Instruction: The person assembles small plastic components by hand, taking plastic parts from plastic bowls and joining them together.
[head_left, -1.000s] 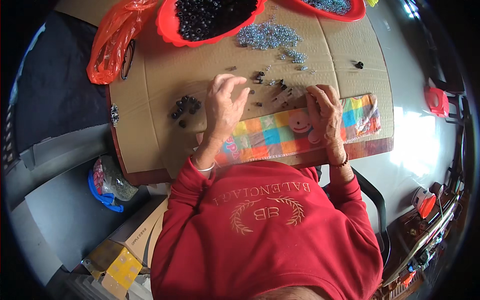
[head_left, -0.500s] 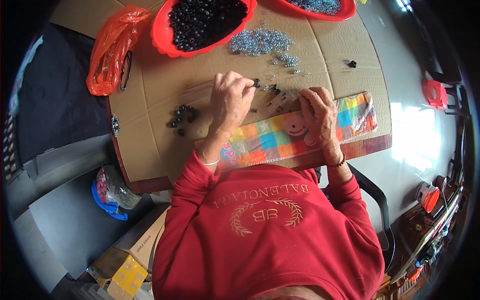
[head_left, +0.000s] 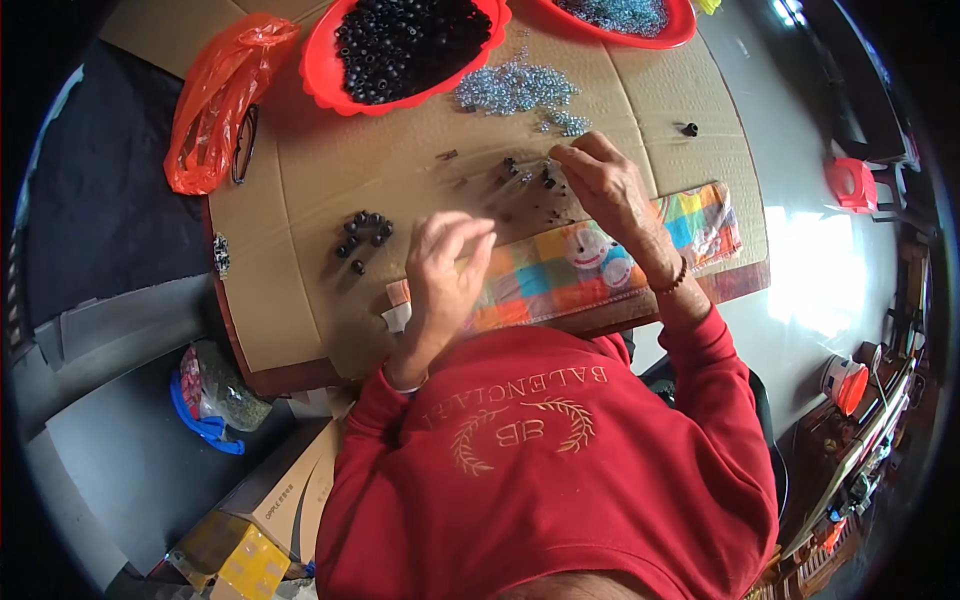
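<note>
Near the front edge of the cardboard sheet (head_left: 300,200) my left hand (head_left: 445,275) hovers with fingers loosely curled together; I cannot tell whether it holds anything. Just left of it lies a small cluster of black beads (head_left: 362,232), with bare cardboard around them and room to move. Farther right, my right hand (head_left: 610,185) pinches at small dark pieces (head_left: 530,175) in the middle of the sheet, fingertips drawn together. Between my hands and my body lies a flat, bright checkered packet (head_left: 600,262) in a clear wrapper, running along the near edge. At the far edge sit a red tray of black beads (head_left: 410,45) and a second red tray (head_left: 620,15), with loose silvery beads (head_left: 515,88) spilled between. An orange plastic bag (head_left: 215,100) crowds the far left corner.
</note>
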